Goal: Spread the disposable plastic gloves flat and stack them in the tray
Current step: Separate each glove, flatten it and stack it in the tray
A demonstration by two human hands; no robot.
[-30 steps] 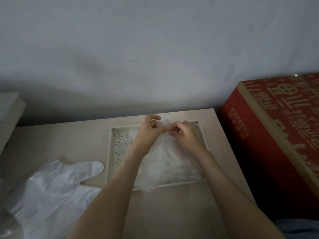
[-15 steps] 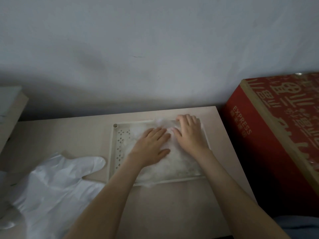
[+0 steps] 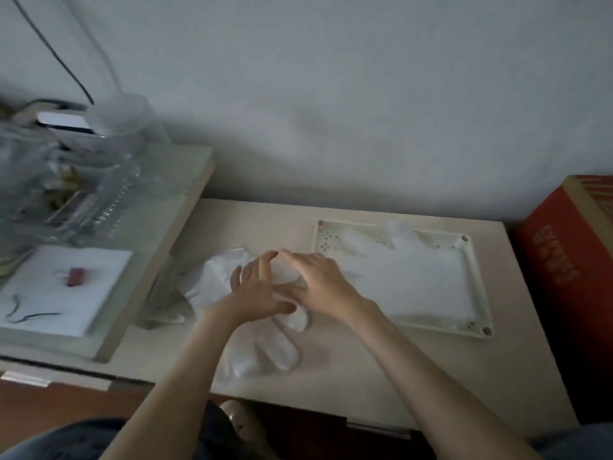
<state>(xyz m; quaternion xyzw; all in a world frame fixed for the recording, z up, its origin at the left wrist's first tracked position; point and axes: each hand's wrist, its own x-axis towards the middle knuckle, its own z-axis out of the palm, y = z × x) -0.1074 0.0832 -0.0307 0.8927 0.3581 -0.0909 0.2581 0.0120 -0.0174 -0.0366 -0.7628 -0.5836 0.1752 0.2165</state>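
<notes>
Thin white plastic: I am pressing my left hand (image 3: 257, 293) and right hand (image 3: 320, 282), fingers relaxed and straight, onto a loose glove (image 3: 265, 353) lying on the table (image 3: 348, 376) just left of the tray (image 3: 477, 283) holding flattened gloves (image 3: 408, 280).

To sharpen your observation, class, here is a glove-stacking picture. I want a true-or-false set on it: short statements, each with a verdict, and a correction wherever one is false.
1. The left hand and the right hand are both over the loose gloves on the table, left of the tray. True.
2. The tray holds nothing. False: a flattened glove lies in it.
3. A red box stands to the right of the table. True.
4. The right hand rests inside the tray. False: it is outside the tray's left edge, on the loose gloves.
</notes>
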